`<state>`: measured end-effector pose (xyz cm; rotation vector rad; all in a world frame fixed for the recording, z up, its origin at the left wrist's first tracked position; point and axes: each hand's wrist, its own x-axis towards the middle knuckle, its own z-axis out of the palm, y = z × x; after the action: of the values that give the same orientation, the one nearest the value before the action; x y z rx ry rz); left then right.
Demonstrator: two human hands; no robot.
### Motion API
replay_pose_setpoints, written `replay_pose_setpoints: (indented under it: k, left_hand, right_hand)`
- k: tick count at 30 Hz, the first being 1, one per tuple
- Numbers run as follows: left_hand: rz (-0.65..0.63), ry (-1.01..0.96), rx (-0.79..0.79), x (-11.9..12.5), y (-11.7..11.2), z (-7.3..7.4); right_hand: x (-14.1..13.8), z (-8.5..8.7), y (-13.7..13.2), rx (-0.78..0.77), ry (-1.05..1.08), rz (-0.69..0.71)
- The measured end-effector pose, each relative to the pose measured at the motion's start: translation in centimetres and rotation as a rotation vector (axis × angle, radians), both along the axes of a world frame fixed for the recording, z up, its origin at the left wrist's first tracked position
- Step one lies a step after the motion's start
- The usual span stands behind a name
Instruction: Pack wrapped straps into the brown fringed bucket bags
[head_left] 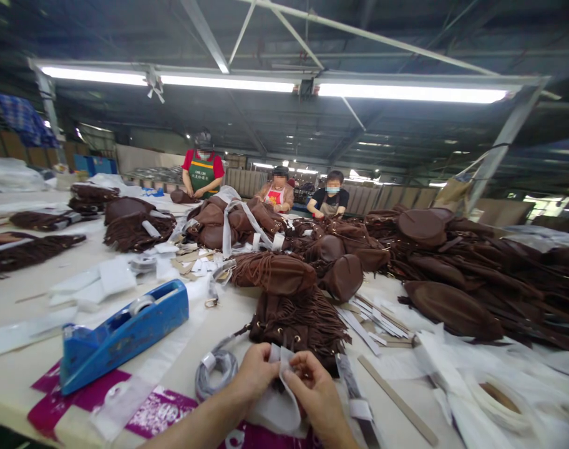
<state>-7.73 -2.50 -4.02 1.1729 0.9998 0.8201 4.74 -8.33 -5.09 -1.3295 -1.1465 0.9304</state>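
Note:
My left hand (252,375) and my right hand (315,390) meet at the table's near edge. Both pinch a small piece of white foam wrap (279,399), fingers closed on it. Just beyond my fingers lies a brown fringed bag (296,315). Beside my left hand rests a coiled grey strap (214,369).
A blue tape dispenser (120,333) sits at the left on the white table (13,374). Piles of brown fringed bags (457,268) cover the right and middle. A tape roll (497,394) lies at the right. White paper strips (373,321) are scattered about. Three people (203,171) work at the far end.

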Motion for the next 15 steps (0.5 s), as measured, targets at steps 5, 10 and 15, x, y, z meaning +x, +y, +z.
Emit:
replay_pose_setpoints:
  k: [5,10,15]
  left_hand:
    - [-0.002,0.001,-0.06,-0.8,-0.1,-0.5]
    - [-0.009,0.059,-0.065,-0.7,0.0,0.0]
    - [-0.031,0.126,-0.059,-0.3,0.8,0.2]
  right_hand:
    - [-0.9,0.3,0.1,-0.007,-0.171,-0.083]
    - [-1.4,-0.5,0.2,0.062,-0.302,-0.129]
    - [-0.8,-0.1,-0.8,0.117,-0.409,-0.071]
